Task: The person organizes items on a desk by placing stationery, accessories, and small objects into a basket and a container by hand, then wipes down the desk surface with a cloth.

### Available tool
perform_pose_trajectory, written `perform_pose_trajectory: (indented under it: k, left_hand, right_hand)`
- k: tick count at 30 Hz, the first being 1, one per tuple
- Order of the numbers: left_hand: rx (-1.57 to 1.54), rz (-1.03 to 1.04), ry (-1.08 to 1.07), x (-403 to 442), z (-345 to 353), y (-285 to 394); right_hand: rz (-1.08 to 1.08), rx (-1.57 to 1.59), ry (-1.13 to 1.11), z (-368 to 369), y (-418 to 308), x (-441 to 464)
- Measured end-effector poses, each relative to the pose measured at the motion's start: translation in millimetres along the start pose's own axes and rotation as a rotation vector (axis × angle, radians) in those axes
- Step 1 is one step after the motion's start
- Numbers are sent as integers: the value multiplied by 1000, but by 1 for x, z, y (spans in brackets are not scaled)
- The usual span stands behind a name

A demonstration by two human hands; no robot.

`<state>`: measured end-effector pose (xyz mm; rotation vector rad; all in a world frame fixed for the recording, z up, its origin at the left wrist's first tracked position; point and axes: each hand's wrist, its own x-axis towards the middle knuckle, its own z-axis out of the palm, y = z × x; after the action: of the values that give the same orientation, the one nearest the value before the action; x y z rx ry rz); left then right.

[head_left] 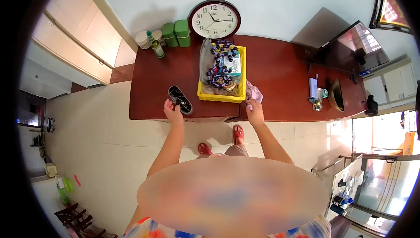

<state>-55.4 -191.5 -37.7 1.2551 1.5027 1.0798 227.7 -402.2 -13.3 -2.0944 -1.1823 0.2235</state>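
- Far left on the red-brown surface (146, 82), a white-lidded jar (142, 40), a green-capped bottle (156, 48) and two green canisters (175, 35) crowd the back edge by the wall.
- The left hand (173, 112), fingers parted and partly curled, touches the left side of an open oval case (187, 105) near the front edge; whether it grips anything, I cannot tell. Dark things fill the case, too small to name.
- A round clock (215, 18) stands upright against the wall, directly behind the basket.
- The yellow basket (221, 98) sits mid-surface, loaded with dark purple bead strings (220, 77), a white-and-teal box (235, 65) and a grey pouch (205, 63) rising along its left wall.
- A pink cloth (255, 92) lies against the basket's right side.
- The right hand (254, 112), well apart from the left, bends its fingers at the cloth's near end, over the front edge; its hold is unclear.
- Further right stand a television (350, 47), a lavender device (313, 88) and a brown bowl (336, 95), all well apart from the hands.
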Motion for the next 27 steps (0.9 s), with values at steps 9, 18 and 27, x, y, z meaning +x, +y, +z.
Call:
perform_pose_trajectory:
  k: [9, 18, 27]
  left_hand:
    - [-348, 37, -557, -78, 92, 110]
    - [68, 190, -784, -110, 240, 135]
    - [227, 243, -680, -96, 274, 141]
  right_hand:
    - [-230, -384, -294, 29, 75, 56]
    - [-274, -422, -303, 8, 147, 167]
    - [-454, -447, -315, 51, 161, 329]
